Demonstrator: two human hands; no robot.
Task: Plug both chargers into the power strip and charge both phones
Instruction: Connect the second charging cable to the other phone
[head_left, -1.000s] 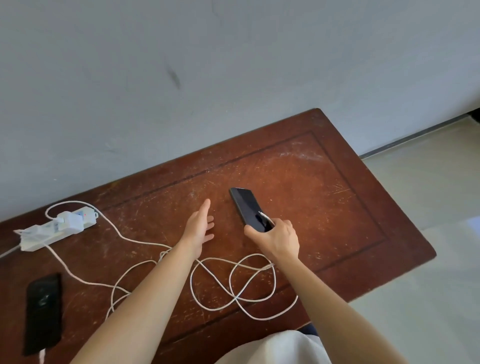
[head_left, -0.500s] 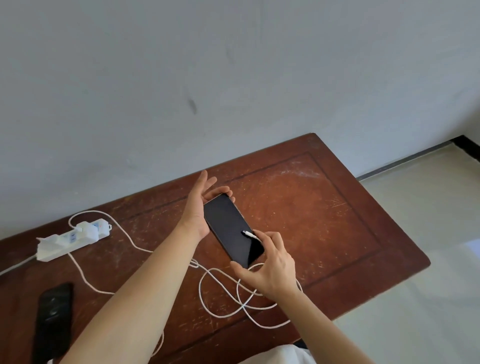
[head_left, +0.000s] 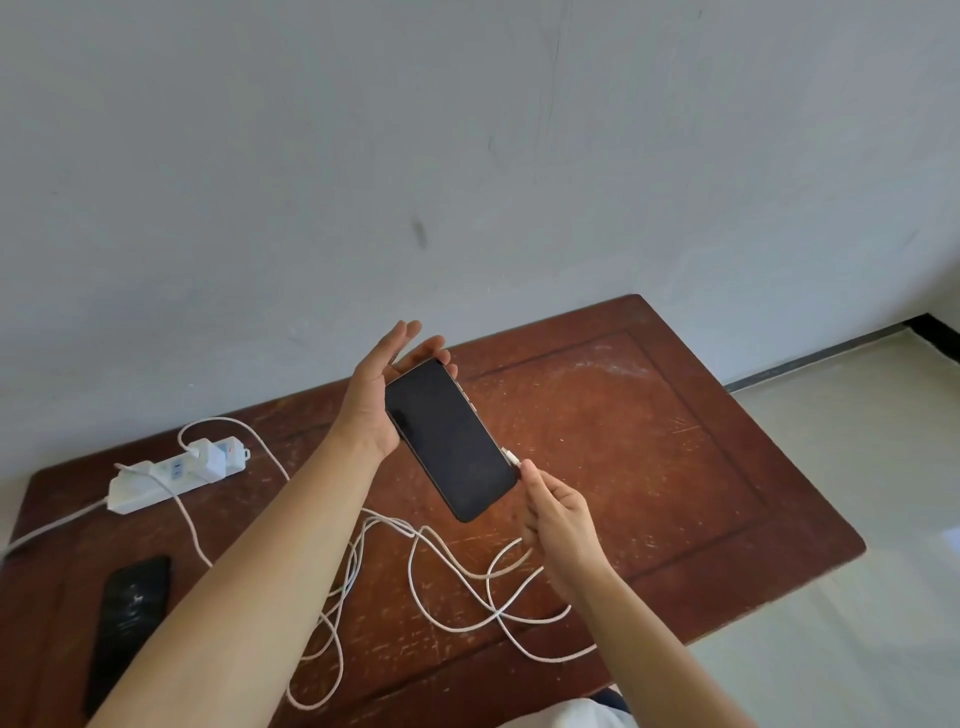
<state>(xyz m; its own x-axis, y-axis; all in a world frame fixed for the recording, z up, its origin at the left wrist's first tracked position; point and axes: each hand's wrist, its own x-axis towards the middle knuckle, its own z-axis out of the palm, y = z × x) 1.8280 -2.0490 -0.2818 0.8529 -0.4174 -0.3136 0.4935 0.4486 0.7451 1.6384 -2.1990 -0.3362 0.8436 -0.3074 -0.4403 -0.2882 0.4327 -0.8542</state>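
1. A dark wooden table (head_left: 675, 467) was seen with its far edge set against a grey wall (head_left: 467, 156); its right edge and near right corner gave onto pale floor (head_left: 857, 519)
2. Scratched wood was shown on the right part of the top, beyond both hands
3. A phone (head_left: 449, 439) was held above the middle of the table, screen up and dark, tilted with its far end to the left
4. The left hand (head_left: 382, 400) was wrapped under that phone from the left, with fingertips curled round its far edge
5. A white connector (head_left: 511, 458) was pinched in the fingertips of the right hand (head_left: 558, 514), just beside the phone's near right corner; whether it was seated in a port could not be told
6. A white cable (head_left: 467, 587) was trailed from that hand in loose loops across the wood below both forearms, reaching the near edge
7. A white power strip (head_left: 176, 475) was laid near the far left edge, with a white charger (head_left: 210, 457) plugged in at its far end; a further cable was crossed over its near end, and its plug could not be made out
8. A second phone (head_left: 130, 618), dark, was laid flat near the left edge, apart from the strip
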